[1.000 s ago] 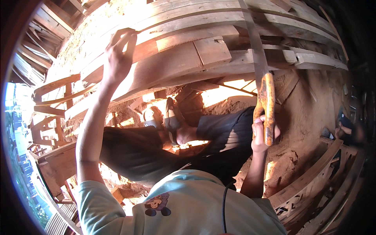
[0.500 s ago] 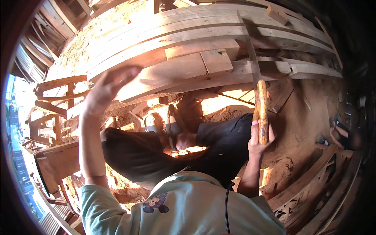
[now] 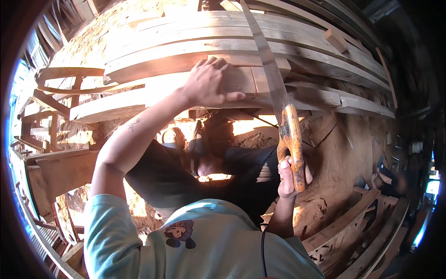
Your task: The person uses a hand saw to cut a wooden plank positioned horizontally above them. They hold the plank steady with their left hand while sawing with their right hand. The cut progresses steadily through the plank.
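My right hand (image 3: 291,174) grips the orange wooden handle of a handsaw (image 3: 288,135); its long blade runs up and away across a stack of curved wooden planks (image 3: 186,56). My left hand (image 3: 211,83) lies flat on a short plank piece (image 3: 246,79) at the front of the stack, just left of the blade, fingers spread. My light blue shirt fills the lower part of the view. Below the planks my dark trousers and feet show against the sandy ground.
More curved timbers (image 3: 60,83) and a wooden frame (image 3: 51,162) stand at the left. Planks (image 3: 353,228) lie on the reddish ground at the lower right. Another person (image 3: 390,181) crouches at the far right. A small wooden block (image 3: 337,39) sits on the stack.
My left hand came down from the upper left and settled on the plank piece next to the blade. The saw, still in my right hand, shifted slightly with the view.
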A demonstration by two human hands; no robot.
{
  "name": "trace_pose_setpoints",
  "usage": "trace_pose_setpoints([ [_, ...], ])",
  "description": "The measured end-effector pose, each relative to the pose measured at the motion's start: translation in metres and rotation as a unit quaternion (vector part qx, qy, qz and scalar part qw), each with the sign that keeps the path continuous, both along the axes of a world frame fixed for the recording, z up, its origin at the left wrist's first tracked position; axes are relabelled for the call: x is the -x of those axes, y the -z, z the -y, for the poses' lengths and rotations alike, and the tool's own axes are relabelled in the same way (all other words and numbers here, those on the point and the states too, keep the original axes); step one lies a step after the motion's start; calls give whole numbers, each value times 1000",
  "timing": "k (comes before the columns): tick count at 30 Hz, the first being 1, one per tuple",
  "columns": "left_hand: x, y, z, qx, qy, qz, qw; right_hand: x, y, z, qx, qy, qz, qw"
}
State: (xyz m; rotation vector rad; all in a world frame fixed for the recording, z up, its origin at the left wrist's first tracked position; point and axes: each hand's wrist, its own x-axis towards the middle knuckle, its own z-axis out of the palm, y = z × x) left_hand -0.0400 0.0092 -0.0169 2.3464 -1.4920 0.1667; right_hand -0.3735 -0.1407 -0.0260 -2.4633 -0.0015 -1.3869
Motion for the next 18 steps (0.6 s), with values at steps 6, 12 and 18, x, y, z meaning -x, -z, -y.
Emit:
trace_pose_setpoints([
  [6,2,4,-2,37,18,32,999,3,4,-11,-162,7,-50,985],
  [12,0,13,-3,29,7,47,998,-12,-9,-13,-440,-52,-64,894],
  [18,2,14,-2,18,-1,46,999,-23,-21,-19,-503,-71,-44,860],
])
